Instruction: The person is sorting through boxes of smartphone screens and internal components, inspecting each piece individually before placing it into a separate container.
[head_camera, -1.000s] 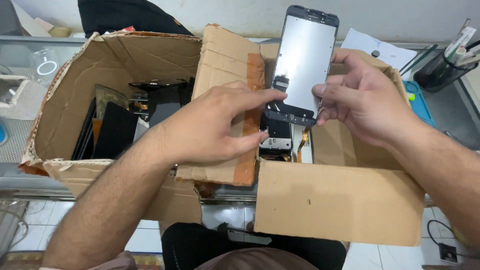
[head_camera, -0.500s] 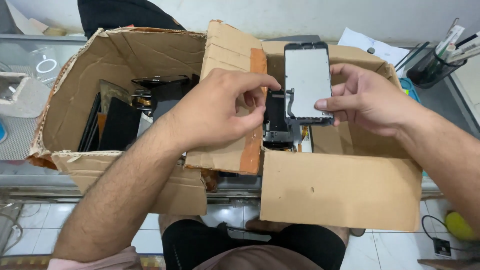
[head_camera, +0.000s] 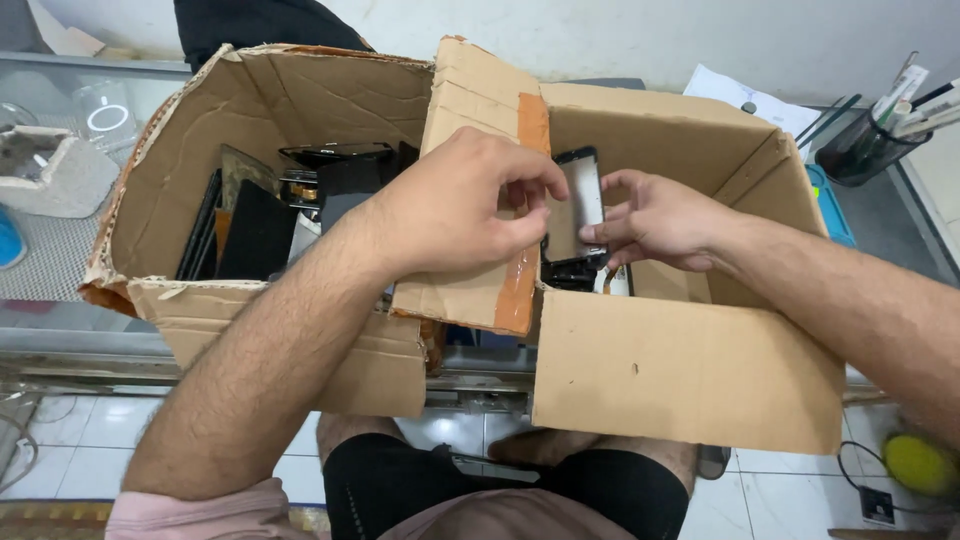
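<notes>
Cardboard box — both hands pinch phone screen | left hand | right hand

Bright, even daylight from above; soft shadows inside the cardboard box; wide-angle bending at edges; hands slightly motion-blurred.

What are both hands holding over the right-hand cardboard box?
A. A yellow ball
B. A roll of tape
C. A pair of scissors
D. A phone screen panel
D: the left hand and the right hand both grip a flat phone screen panel with a dark frame and pale back, held upright just inside the right cardboard box.
</notes>
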